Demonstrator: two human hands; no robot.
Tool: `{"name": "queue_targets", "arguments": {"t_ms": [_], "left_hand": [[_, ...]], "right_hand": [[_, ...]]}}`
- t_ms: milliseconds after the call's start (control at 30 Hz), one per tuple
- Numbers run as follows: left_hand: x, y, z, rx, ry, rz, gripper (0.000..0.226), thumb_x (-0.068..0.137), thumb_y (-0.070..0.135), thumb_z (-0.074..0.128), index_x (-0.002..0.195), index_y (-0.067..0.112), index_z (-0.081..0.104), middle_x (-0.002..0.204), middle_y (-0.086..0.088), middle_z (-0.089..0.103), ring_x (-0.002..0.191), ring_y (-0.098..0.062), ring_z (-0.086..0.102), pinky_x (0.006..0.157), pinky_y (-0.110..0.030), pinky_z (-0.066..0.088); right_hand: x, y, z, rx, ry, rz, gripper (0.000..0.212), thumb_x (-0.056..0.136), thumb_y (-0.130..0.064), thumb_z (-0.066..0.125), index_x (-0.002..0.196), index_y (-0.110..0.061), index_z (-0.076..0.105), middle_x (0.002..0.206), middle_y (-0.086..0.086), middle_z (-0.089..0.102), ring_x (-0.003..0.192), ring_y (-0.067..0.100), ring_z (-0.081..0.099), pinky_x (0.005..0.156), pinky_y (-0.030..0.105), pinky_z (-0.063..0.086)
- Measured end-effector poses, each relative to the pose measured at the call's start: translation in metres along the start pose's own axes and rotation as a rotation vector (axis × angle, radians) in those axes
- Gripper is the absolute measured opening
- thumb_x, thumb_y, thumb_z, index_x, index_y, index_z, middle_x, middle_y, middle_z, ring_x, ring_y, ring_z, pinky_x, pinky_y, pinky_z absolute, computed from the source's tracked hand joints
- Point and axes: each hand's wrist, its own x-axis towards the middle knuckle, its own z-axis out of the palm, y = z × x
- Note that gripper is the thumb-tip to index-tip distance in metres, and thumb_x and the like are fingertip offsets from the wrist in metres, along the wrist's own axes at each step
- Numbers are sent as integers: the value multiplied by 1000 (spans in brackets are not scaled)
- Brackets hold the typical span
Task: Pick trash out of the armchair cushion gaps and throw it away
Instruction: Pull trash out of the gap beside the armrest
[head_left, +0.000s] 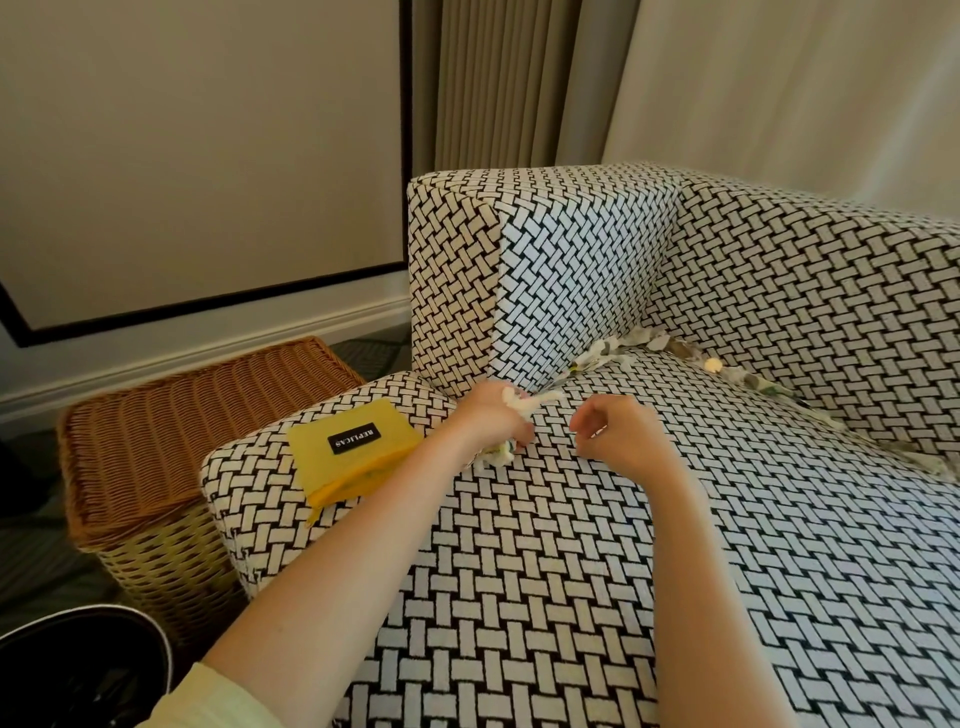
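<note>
The armchair has a black-and-white woven pattern; its seat cushion fills the middle of the view. My left hand grips a wad of crumpled pale paper scraps at the gap beside the left armrest. My right hand hovers just to the right of it over the seat, fingers loosely curled, holding nothing. More printed paper trash is stuffed along the gap under the backrest, with a small pale round bit among it. Further scraps line the right-hand gap.
A yellow cloth pouch with a black label lies on the left armrest. A lidded wicker basket stands on the floor left of the chair. A dark round bin rim shows at bottom left. Curtains hang behind.
</note>
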Motion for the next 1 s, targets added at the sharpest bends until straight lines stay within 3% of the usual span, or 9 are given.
{"name": "queue_targets", "arguments": {"t_ms": [67, 233, 433, 533, 600, 667, 767, 867, 1000], "left_hand": [[2, 3, 4, 122, 2, 56, 39, 70, 5, 74, 106, 16, 63, 100, -1, 62, 91, -18, 58, 78, -29, 50], [2, 11, 13, 399, 51, 151, 30, 70, 12, 74, 98, 17, 63, 89, 4, 58, 81, -14, 52, 50, -18, 33], [3, 15, 19, 497, 54, 208, 17, 80, 12, 65, 94, 14, 55, 78, 3, 49, 80, -17, 49, 51, -21, 33], [2, 10, 15, 260, 39, 78, 33, 78, 9, 68, 108, 11, 52, 94, -2, 55, 82, -17, 51, 52, -21, 36], [2, 5, 10, -157, -18, -84, 38, 78, 6, 68, 112, 11, 50, 99, -8, 60, 72, -16, 56, 47, -23, 42], [0, 5, 6, -544, -83, -208, 34, 80, 3, 66, 111, 7, 50, 91, -10, 63, 62, -14, 58, 42, -20, 45], [-1, 10, 3, -829, -203, -230, 11, 86, 0, 58, 96, -1, 54, 79, -9, 63, 60, -12, 62, 46, -18, 50], [-2, 14, 3, -990, -279, -194, 9, 92, 1, 49, 85, 4, 53, 73, -8, 60, 62, -14, 61, 51, -20, 48], [-2, 18, -2, -1187, -271, -160, 10, 93, 9, 50, 83, 6, 51, 70, -8, 61, 63, -16, 62, 56, -27, 55]], "right_hand": [[1, 0, 1, 3, 8, 19, 23, 73, 3, 69, 82, -16, 61, 85, 1, 66, 79, 13, 57, 58, 11, 38], [5, 1, 5, -37, 1, 39, 21, 72, 2, 71, 88, -11, 64, 85, 5, 70, 75, 12, 57, 55, 13, 34], [10, 0, 19, -175, 6, -20, 16, 81, -2, 58, 92, -12, 65, 83, 2, 61, 76, 16, 52, 60, 23, 43], [8, 4, 13, -25, 27, -15, 17, 84, -2, 56, 89, -18, 58, 84, 1, 61, 71, 14, 52, 59, 25, 42], [6, 4, -1, 183, 141, -2, 16, 85, -4, 58, 86, -19, 54, 86, 2, 62, 68, 11, 52, 58, 21, 42], [1, -1, -11, 398, 191, -10, 18, 84, -2, 61, 84, -18, 52, 87, 5, 63, 72, 13, 56, 68, 23, 49], [0, -17, -8, 581, 128, -41, 26, 79, 3, 64, 81, -19, 51, 81, 4, 63, 75, 19, 61, 79, 33, 54], [5, -29, 1, 558, 145, -48, 25, 78, -5, 70, 81, -21, 51, 79, 1, 65, 74, 16, 64, 76, 29, 54], [14, -35, 6, 380, 275, -103, 20, 76, -13, 73, 82, -19, 55, 71, -4, 66, 58, 5, 59, 57, 15, 44]]}}
